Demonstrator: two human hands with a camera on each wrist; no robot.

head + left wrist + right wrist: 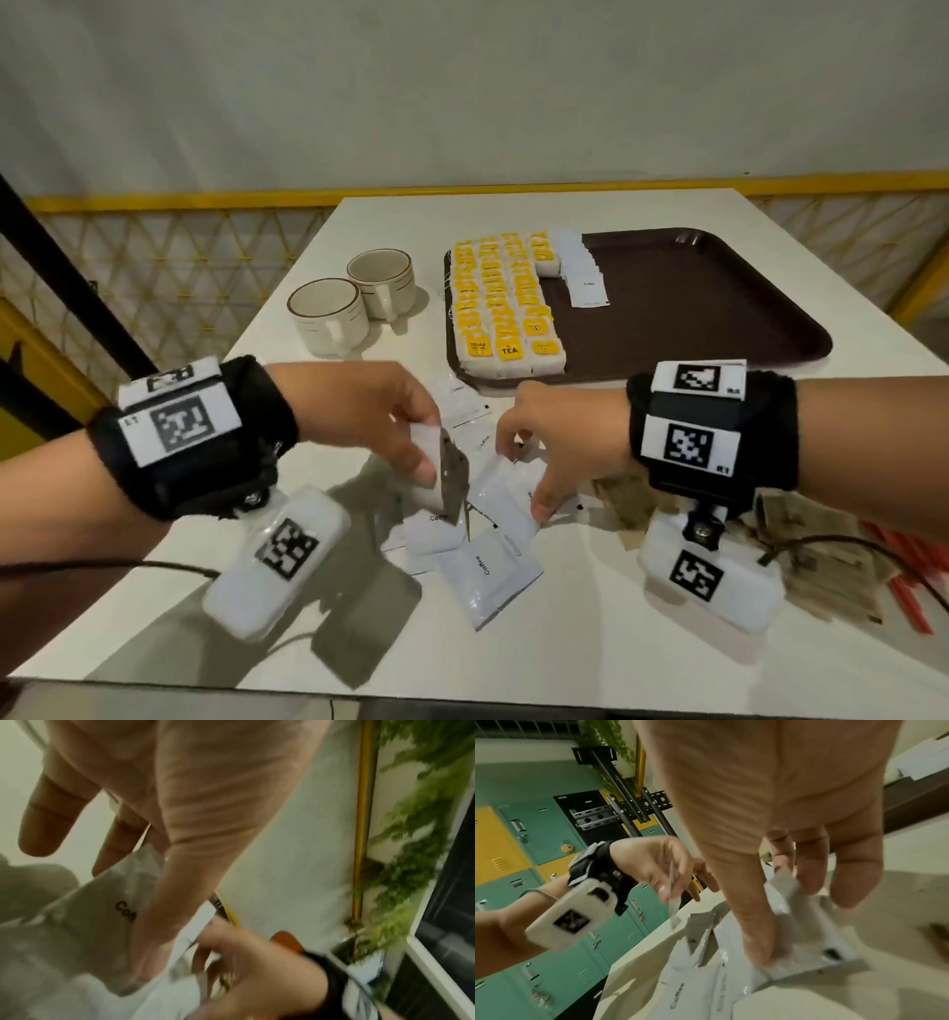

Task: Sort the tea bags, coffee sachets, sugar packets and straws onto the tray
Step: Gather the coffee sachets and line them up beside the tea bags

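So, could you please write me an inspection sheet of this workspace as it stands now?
Surface: white square table, lit unevenly.
Job's things: yellow-tagged tea bags in rows on the brown plastic tray, white coffee sachets stacked beside them; more loose white coffee sachets on the table; brown paper sugar packets and red straws at right.
Clutter: two cream ceramic cups left of the tray.
Grippers: left hand holds a sachet; right hand pinches one in the pile.
Cables: thin dark leads from both wrist units.
Surroundings: yellow mesh railing, pale wall.
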